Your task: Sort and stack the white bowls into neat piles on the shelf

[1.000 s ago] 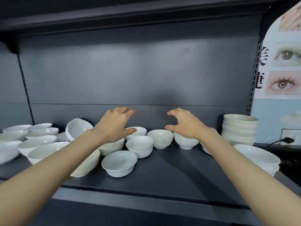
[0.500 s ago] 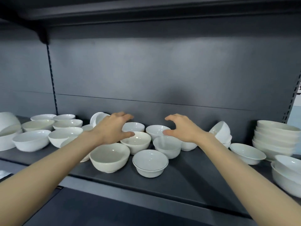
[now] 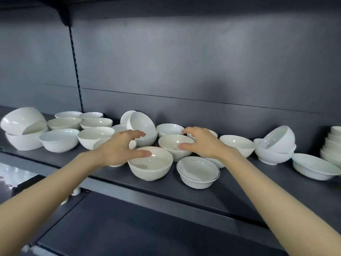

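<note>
Several loose white bowls lie scattered along a dark shelf (image 3: 230,193). My left hand (image 3: 120,149) hovers with fingers spread over the left rim of a cream bowl (image 3: 151,166) at the shelf's front; its thumb is over the rim. My right hand (image 3: 202,144) is held open above another cream bowl (image 3: 173,146) just behind. A bowl with a dark rim line (image 3: 198,171) sits below my right wrist. A tilted bowl (image 3: 142,126) leans behind my left fingers. Neither hand holds anything.
Wider shallow bowls (image 3: 60,140) crowd the shelf's left part, with a tipped one (image 3: 22,120) at the far left. On the right are a tilted bowl in another (image 3: 276,143), a flat bowl (image 3: 313,166) and a stack (image 3: 332,145) at the frame edge. A lower shelf lies beneath.
The view has swung left, so the bowls and the stack shifted right in frame. Both hands have dropped lower and closer to the two cream bowls, still apart and empty.
</note>
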`<state>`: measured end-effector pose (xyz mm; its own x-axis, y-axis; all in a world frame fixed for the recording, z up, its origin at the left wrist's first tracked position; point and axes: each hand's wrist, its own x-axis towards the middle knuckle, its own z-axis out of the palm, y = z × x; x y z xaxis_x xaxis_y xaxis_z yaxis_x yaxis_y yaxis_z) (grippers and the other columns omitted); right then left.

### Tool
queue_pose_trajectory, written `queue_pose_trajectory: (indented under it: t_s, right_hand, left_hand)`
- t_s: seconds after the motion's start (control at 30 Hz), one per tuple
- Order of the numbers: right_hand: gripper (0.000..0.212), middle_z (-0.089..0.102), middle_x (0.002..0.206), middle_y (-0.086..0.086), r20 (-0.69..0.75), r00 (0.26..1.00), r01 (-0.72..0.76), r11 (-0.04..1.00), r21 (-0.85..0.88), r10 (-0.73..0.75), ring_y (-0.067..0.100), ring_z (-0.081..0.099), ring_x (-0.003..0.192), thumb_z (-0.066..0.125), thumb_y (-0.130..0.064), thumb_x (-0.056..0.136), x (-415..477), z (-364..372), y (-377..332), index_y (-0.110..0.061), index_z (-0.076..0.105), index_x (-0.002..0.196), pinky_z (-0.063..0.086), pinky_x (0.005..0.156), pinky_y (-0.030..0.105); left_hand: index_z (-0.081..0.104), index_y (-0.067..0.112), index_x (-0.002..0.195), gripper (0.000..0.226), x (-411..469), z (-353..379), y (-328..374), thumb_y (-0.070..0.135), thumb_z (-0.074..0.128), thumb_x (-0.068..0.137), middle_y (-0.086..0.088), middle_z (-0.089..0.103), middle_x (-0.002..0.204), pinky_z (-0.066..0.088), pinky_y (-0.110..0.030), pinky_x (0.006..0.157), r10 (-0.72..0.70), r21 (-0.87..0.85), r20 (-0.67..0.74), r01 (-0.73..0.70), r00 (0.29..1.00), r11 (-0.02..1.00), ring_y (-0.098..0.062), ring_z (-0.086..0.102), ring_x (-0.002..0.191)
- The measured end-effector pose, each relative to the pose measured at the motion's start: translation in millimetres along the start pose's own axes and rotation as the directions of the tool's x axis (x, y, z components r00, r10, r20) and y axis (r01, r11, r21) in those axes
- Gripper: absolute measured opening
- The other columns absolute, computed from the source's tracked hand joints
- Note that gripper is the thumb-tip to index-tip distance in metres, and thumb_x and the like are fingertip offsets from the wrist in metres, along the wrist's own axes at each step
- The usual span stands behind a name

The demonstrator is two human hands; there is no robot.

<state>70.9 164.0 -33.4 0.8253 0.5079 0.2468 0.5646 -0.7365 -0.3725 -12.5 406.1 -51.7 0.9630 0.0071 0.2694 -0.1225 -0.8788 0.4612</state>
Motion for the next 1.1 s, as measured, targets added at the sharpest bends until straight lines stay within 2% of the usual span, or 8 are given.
queue_pose_trajectory:
  t_s: [0.23,0.4,0.5,0.77,0.83,0.9,0.97,1.1]
  right_hand:
    - [0.063,0.046,0.144,0.002,-0.019,0.995,-0.093,0.991,0.098,0.095,0.019,0.039,0.134,0.067,-0.040,0.086,-25.4,29.3,-35.5,-0.016,0.045,0.140,0.034,0.099,0.025]
    - [0.068,0.048,0.142,-0.002,-0.042,0.984,-0.167,0.975,0.149,0.175,0.016,0.043,0.130,0.070,-0.045,0.082,-39.8,45.3,-58.0,-0.018,0.046,0.139,0.034,0.098,0.023]
    - [0.070,0.052,0.135,0.002,-0.066,0.972,-0.209,0.960,0.186,0.224,0.018,0.048,0.124,0.072,-0.048,0.078,-44.0,48.1,-68.8,-0.019,0.047,0.137,0.037,0.100,0.026]
    - [0.083,0.052,0.118,-0.009,0.039,0.962,-0.270,0.919,0.287,0.270,0.010,0.050,0.110,0.079,-0.044,0.073,-50.2,56.8,-76.9,-0.018,0.040,0.141,0.035,0.090,0.019]
    - [0.067,0.059,0.106,-0.020,0.052,0.958,-0.285,0.907,0.309,0.283,0.007,0.054,0.103,0.081,-0.041,0.071,-48.5,58.5,-76.1,-0.025,0.049,0.128,0.038,0.085,0.016]
    - [0.037,0.058,0.073,-0.029,0.030,0.957,-0.282,0.904,0.322,0.287,0.001,0.055,0.080,0.083,-0.038,0.071,-47.9,60.9,-73.9,-0.031,0.053,0.092,0.039,0.070,0.013]
    - [0.036,0.053,0.056,-0.025,0.014,0.954,-0.288,0.896,0.340,0.301,0.001,0.050,0.064,0.084,-0.036,0.069,-48.1,62.1,-75.0,-0.030,0.049,0.074,0.036,0.062,0.015]
    - [0.029,0.061,0.068,-0.018,-0.025,0.962,-0.241,0.886,0.396,0.273,0.012,0.056,0.074,0.086,-0.029,0.068,-49.7,61.5,-76.3,-0.023,0.059,0.077,0.043,0.066,0.020]
  left_hand:
    - [0.054,0.028,0.130,0.075,-24.9,-11.5,-31.4,0.063,0.074,0.067,0.013,0.054,0.128,0.040,-0.032,0.104,0.151,-0.069,-0.007,-0.151,0.988,0.986,-0.011,0.048,0.121]
    - [0.060,0.018,0.112,0.051,-44.5,-4.4,-41.9,0.039,0.082,0.071,0.007,0.055,0.103,0.040,-0.009,0.076,0.261,-0.127,-0.185,-0.287,0.947,0.950,-0.006,0.054,0.089]
    - [0.051,0.021,0.104,0.047,-52.6,4.2,-48.8,0.039,0.081,0.073,0.008,0.054,0.088,0.041,-0.012,0.067,0.211,-0.164,-0.174,-0.240,0.962,0.957,-0.006,0.053,0.078]
    - [0.037,0.017,0.123,0.068,-49.7,28.5,-51.1,0.032,0.081,0.074,0.000,0.058,0.112,0.050,-0.035,0.092,0.127,-0.343,0.008,-0.117,0.992,0.932,-0.016,0.058,0.101]
    - [0.035,0.016,0.125,0.068,-46.7,30.7,-50.5,0.028,0.081,0.076,0.002,0.057,0.115,0.050,-0.030,0.091,0.143,-0.390,0.009,-0.128,0.990,0.912,-0.015,0.058,0.102]
    - [0.033,0.012,0.130,0.072,-43.5,31.6,-51.0,0.024,0.080,0.077,0.002,0.055,0.119,0.047,-0.024,0.090,0.142,-0.440,0.006,-0.125,0.990,0.889,-0.014,0.056,0.104]
    - [0.033,0.009,0.135,0.074,-42.0,32.2,-50.7,0.020,0.079,0.078,0.000,0.053,0.120,0.046,-0.024,0.093,0.118,-0.492,-0.006,-0.106,0.993,0.864,-0.015,0.055,0.107]
    - [0.040,0.008,0.132,0.068,-44.6,32.3,-47.4,0.010,0.080,0.076,-0.002,0.056,0.114,0.047,-0.019,0.094,0.081,-0.573,-0.028,-0.082,0.996,0.815,-0.013,0.058,0.103]
